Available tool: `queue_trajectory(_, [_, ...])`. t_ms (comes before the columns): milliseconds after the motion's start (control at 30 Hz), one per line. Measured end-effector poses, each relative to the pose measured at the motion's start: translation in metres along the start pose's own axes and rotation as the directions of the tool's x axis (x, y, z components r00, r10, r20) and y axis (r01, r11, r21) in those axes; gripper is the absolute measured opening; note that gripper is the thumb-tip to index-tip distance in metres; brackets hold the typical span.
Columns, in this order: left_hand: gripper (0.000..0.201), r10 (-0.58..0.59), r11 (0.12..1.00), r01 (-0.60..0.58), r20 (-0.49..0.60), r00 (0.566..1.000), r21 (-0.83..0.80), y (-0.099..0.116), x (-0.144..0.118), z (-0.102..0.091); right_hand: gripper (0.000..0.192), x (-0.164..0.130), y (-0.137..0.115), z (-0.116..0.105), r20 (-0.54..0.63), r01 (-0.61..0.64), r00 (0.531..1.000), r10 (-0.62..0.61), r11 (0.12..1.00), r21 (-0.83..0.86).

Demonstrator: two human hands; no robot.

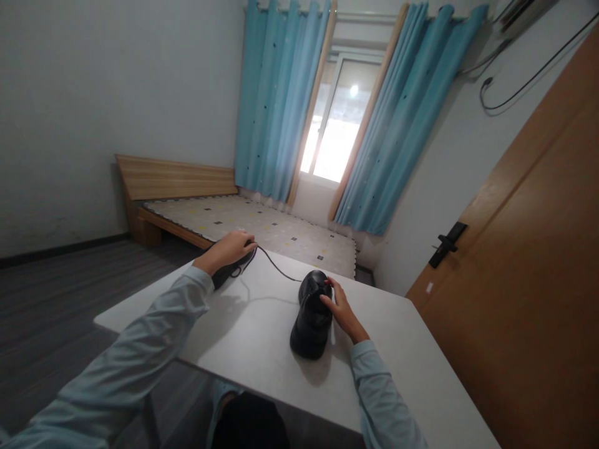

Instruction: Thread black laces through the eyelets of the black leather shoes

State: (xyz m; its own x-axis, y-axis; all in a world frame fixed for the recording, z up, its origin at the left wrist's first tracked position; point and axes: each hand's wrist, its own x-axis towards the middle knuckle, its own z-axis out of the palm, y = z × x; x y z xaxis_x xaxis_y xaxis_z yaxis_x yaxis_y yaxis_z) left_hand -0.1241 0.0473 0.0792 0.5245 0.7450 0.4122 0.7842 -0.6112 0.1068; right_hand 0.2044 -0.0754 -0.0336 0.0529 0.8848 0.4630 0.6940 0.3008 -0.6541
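Observation:
A black shoe (311, 315) stands on the white table (262, 337), toe pointing away from me. My right hand (340, 307) rests against its right side near the lace area, fingers on the upper. A black shoelace (278, 268) runs taut from the shoe's top to my left hand (229, 248), which is stretched out to the far left edge of the table and pinches the lace's end. A second dark shoe (229, 272) lies partly hidden under my left wrist.
Behind the table stands a wooden bed frame (178, 181) with a patterned mattress (262, 227). Blue curtains (281, 100) flank a bright window (337, 125). A brown door (528, 268) with a black handle (447, 243) is at the right.

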Motion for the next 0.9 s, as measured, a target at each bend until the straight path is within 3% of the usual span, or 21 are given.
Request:
queue_trajectory(267, [0.035,-0.270,0.961,0.259,-0.140,0.953,-0.093,0.000,-0.007,-0.016,0.058,0.000,0.000,-0.003,0.002,-0.005,1.000,0.005,1.000,0.030])
queue_trajectory(400, [0.034,-0.337,0.940,0.319,-0.184,0.924,-0.118,0.004,-0.006,-0.004,0.059,0.000,-0.001,-0.003,0.002,-0.004,1.000,0.004,0.999,0.035])
queue_trajectory(500, [0.035,-0.307,0.950,0.291,-0.178,0.935,-0.109,0.015,-0.006,0.010,0.059,0.001,-0.002,-0.003,0.001,-0.002,1.000,0.001,0.999,0.039])
queue_trajectory(600, [0.037,-0.247,0.969,0.243,-0.141,0.959,-0.049,0.026,-0.008,0.027,0.059,0.001,-0.005,-0.003,0.001,-0.003,1.000,0.003,0.999,0.045])
queue_trajectory(733, [0.037,-0.279,0.960,0.279,-0.014,0.960,0.013,0.033,-0.012,0.049,0.059,0.001,-0.008,-0.004,0.005,-0.013,1.000,0.013,0.999,0.052])
queue_trajectory(900, [0.032,-0.348,0.937,0.335,0.212,0.913,0.096,0.032,-0.013,0.065,0.060,0.001,-0.010,-0.003,0.004,-0.012,1.000,0.011,0.997,0.070])
